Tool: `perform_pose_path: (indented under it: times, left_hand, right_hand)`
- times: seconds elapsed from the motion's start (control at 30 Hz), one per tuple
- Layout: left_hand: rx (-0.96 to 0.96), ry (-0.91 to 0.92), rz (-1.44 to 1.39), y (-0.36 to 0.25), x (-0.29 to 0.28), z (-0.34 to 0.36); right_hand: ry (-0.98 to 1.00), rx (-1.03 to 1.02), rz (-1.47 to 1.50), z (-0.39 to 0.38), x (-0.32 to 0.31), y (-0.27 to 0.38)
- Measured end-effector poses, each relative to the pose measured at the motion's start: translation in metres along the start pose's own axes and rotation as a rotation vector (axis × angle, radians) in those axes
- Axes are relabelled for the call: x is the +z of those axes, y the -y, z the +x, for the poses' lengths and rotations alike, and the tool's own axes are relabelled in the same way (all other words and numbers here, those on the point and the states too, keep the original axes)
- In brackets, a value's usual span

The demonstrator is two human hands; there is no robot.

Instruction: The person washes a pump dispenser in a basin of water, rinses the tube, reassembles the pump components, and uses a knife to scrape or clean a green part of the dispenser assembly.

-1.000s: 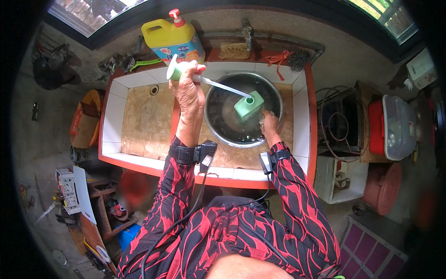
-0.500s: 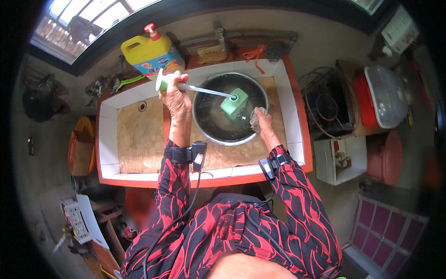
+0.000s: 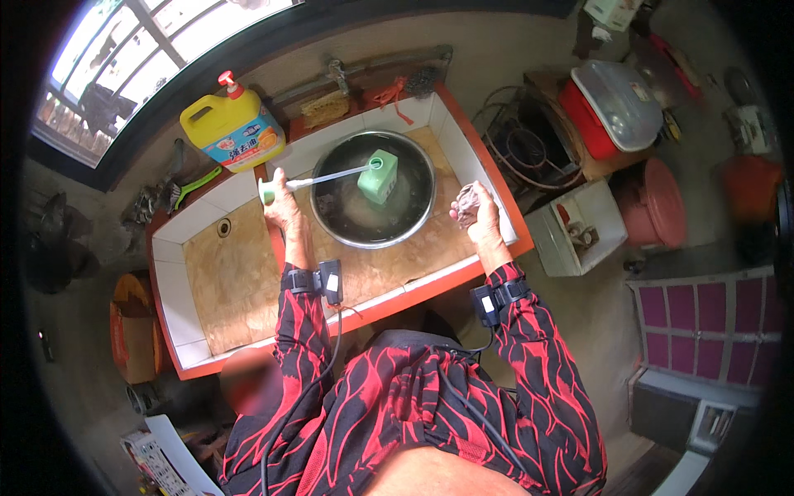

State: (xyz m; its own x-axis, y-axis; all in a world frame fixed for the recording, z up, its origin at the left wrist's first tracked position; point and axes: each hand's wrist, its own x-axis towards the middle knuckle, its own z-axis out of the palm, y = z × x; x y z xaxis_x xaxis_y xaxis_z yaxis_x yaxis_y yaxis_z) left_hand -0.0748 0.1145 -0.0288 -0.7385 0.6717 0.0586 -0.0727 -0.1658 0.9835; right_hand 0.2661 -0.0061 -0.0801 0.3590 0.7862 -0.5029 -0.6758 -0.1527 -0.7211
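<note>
My left hand (image 3: 285, 208) is closed on a pale green pump head (image 3: 266, 192) with a long whitish tube (image 3: 335, 174). The tube reaches across the basin to the mouth of a light green square bottle (image 3: 379, 180); whether its tip is inside the mouth cannot be made out. The bottle leans in the dark water of a round metal basin (image 3: 373, 245), which stands in the sink's right part. Right of the basin, my right hand (image 3: 488, 219) is closed around a crumpled greyish cloth (image 3: 467, 205), held apart from the basin.
The tiled sink has an orange-red rim (image 3: 389, 291). Behind it stand a yellow jug (image 3: 236, 124) with a red pump, a sponge-like block (image 3: 325, 109) and a tap (image 3: 337, 74). A green-handled brush (image 3: 197, 188) lies at the left. To the right are a white box (image 3: 579, 236) and a pink bucket (image 3: 657, 202).
My right hand has moved off the basin's right edge, out to the right, with the cloth. My left hand still holds the pump head by the bottle. The whole view has turned.
</note>
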Motion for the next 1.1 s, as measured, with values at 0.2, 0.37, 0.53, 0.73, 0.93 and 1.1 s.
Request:
perform_pose_path:
  times: [0.2,0.37,0.53,0.73,0.93,1.1]
  left_hand:
    - [-0.574,0.008,-0.16,0.021,-0.018,0.0]
    - [-0.722,0.272,-0.405,0.004,-0.018,-0.003]
    - [-0.955,0.538,-0.531,-0.018,0.056,-0.074]
    - [-0.763,0.958,-0.598,-0.039,0.108,-0.2]
    - [-0.621,1.232,-0.6,-0.092,0.094,-0.248]
    - [-0.748,1.391,-0.646,-0.145,0.044,-0.247]
  right_hand:
    - [0.071,0.043,0.307,-0.022,-0.045,0.011]
    - [0.3,-0.039,0.373,-0.069,-0.056,0.009]
    - [0.302,-0.124,0.42,-0.116,-0.088,0.011]
    - [0.281,-0.464,0.436,-0.148,-0.149,-0.012]
    - [0.105,-0.742,0.425,-0.255,-0.157,-0.05]
    - [-0.089,-0.712,0.488,-0.346,-0.125,-0.108]
